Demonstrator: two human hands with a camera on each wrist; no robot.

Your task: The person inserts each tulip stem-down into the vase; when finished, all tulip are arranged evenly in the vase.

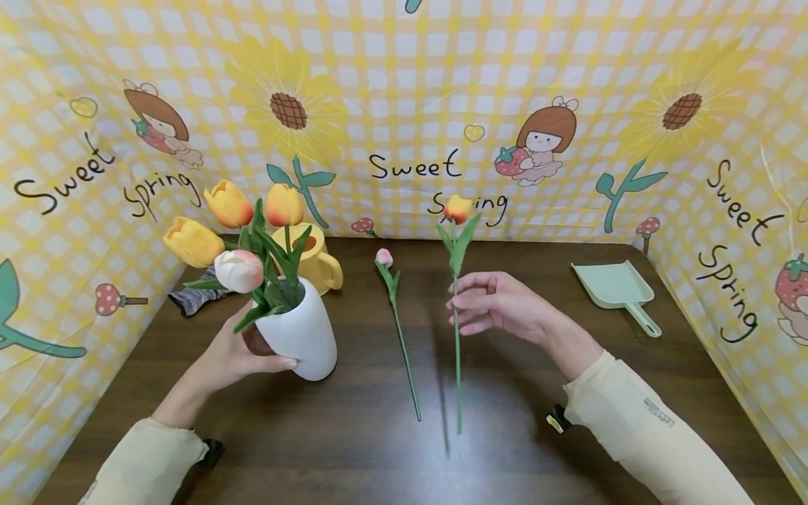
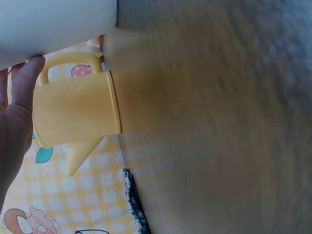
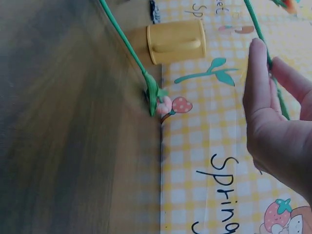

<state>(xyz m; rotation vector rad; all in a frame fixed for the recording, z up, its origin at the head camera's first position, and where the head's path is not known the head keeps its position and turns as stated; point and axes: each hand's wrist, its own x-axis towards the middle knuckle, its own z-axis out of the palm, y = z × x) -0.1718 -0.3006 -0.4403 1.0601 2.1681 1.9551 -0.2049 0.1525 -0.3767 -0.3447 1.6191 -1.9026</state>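
Observation:
My left hand grips a white vase by its side, tilting it a little. Yellow-orange tulips and a pale pink-white tulip stand in it. In my right hand, an orange-yellow tulip is pinched by its green stem, held upright over the table. Between the hands a pink tulip lies on the table, its bud toward the back wall. In the left wrist view, the vase shows only in part, with fingers against it.
Behind the vase stands a yellow watering can. A grey-black knitted item lies at the left edge. On the right of the dark wooden table is a pale green dustpan. Checked yellow cloth walls enclose the back and sides.

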